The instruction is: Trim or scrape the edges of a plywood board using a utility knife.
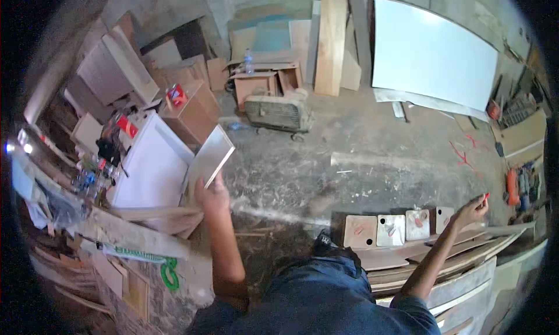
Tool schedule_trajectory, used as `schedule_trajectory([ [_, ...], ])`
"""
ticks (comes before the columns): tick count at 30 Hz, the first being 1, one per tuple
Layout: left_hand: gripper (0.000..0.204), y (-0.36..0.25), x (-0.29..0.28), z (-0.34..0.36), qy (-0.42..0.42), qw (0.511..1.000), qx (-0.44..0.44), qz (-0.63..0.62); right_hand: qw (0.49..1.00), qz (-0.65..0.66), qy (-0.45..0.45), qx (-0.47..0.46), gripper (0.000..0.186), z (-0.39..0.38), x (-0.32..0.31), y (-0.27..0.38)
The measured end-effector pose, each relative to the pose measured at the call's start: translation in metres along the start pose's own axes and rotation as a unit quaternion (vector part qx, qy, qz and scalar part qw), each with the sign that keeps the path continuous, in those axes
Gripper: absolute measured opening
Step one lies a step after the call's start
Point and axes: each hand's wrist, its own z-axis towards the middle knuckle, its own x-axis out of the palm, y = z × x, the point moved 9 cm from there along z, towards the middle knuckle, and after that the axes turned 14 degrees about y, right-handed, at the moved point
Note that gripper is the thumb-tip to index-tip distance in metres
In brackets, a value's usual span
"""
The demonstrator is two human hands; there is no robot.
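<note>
My left hand (pixel 214 196) grips the lower end of a flat, light-coloured board (pixel 212 154), which it holds up and tilted, thin edge showing. Out to the right, my right hand (pixel 469 214) is closed with a small red object (pixel 487 197) poking from its fingertips; its kind is too small to make out. Between the hands, nearer the right one, several square pale plates (pixel 391 231) with rounded corners, black dots and reddish marks lie in a row along stacked boards (pixel 384 259).
A white panel (pixel 148 166) stands left, beside a brown cabinet (pixel 192 110). A dusty wheeled machine (pixel 278 112) sits on the floor further off. Against the far wall lean a large white sheet (pixel 431 55) and wooden boards (pixel 331 46). Green tape-like rings (pixel 169 274) lie lower left.
</note>
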Motion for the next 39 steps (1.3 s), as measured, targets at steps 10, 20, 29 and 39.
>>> schedule_trajectory([
  [10, 0.039, 0.083, 0.079, -0.039, 0.111, 0.984, -0.139, 0.019, 0.924, 0.136, 0.279, 0.223, 0.020, -0.137, 0.179, 0.073],
  [20, 0.040, 0.123, 0.143, -0.101, 0.185, 0.971, -0.147, 0.043, 0.709, 0.396, 0.496, 0.307, 0.019, -0.217, 0.263, 0.231],
  [29, 0.045, 0.128, 0.151, -0.117, 0.202, 0.967, -0.153, 0.035, 0.656, 0.439, 0.504, 0.352, 0.019, -0.238, 0.267, 0.256],
  [39, 0.044, 0.119, 0.164, -0.123, 0.274, 0.954, -0.096, 0.074, 0.648, 0.468, 0.480, 0.361, 0.021, -0.243, 0.259, 0.257],
])
